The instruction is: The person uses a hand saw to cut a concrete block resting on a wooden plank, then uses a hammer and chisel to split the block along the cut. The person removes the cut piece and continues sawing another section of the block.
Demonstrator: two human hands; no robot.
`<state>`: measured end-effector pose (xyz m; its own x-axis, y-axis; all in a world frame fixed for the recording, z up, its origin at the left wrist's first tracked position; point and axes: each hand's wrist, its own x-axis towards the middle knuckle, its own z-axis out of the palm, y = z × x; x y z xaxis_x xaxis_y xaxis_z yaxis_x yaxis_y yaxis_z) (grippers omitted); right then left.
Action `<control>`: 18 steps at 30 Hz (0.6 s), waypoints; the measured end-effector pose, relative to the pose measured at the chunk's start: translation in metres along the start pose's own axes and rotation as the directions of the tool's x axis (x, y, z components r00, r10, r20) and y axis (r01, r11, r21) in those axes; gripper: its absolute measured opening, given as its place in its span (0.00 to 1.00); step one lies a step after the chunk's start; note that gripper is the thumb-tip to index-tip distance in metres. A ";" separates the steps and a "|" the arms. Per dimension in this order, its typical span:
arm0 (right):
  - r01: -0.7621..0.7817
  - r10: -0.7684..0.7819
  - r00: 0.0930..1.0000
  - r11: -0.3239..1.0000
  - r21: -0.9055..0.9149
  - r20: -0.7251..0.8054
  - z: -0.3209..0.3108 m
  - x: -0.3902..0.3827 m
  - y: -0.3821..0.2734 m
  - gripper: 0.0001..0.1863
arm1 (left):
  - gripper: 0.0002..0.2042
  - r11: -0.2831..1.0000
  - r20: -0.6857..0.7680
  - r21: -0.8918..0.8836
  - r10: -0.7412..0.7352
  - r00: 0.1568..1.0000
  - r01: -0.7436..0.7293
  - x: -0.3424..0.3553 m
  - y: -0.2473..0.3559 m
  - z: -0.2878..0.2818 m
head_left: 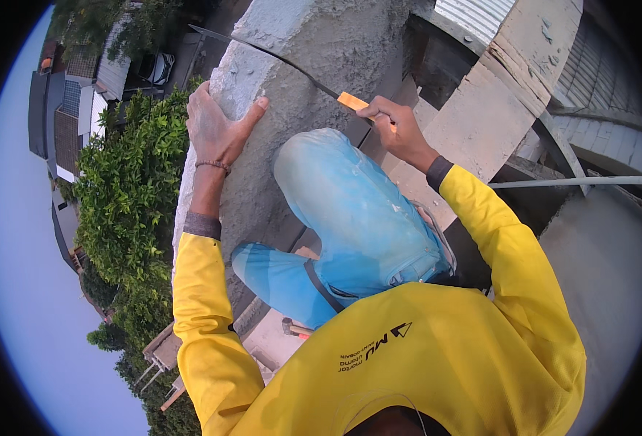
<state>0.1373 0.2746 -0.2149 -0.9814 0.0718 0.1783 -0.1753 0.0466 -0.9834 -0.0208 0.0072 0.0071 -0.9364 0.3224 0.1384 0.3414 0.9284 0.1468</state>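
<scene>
My right hand (402, 132) is closed round the orange handle of a machete (281, 59). Its long, thin, dark blade points up and to the left, across the top of a rough, pale grey wall (299, 54). On the wall's left side rests my left hand (221, 131), thumb spread wide on the top; its other fingers are partly hidden at the outer edge. Loose crumbs and chips lie on the wall near the blade. Between my arms, my bent knee in blue trousers (350, 211) is close against the wall.
Wooden boards (466, 131) run along the right, with a pale pole (568, 182) beyond them. A hammer-like tool (292, 328) lies below my leg. Past the wall's left edge are leafy trees (128, 189), rooftops and a parked car (163, 69), all far below.
</scene>
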 end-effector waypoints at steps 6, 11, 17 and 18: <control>-0.229 0.245 0.969 0.947 -0.226 0.041 -0.056 -0.002 -0.193 0.14 | 0.56 1.000 0.010 -0.023 0.015 1.000 -0.015 -0.003 -0.001 0.000; -0.314 0.344 0.936 0.910 -0.272 0.069 -0.063 0.010 -0.229 0.12 | 0.55 0.998 -0.030 0.040 0.057 0.998 -0.055 -0.004 -0.005 0.006; -0.020 0.019 1.000 0.992 -0.126 -0.009 -0.004 0.025 -0.057 0.13 | 0.56 0.999 -0.007 0.035 0.030 1.000 -0.030 -0.002 -0.007 0.007; -0.038 0.037 0.999 0.995 -0.096 -0.008 -0.007 0.015 -0.040 0.13 | 0.57 0.999 -0.011 0.021 0.042 0.999 -0.042 -0.003 -0.006 0.007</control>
<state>0.1301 0.2806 -0.1729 -0.9865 0.0818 0.1422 -0.1299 0.1391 -0.9817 -0.0207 0.0020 -0.0012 -0.9203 0.3590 0.1557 0.3784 0.9178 0.1200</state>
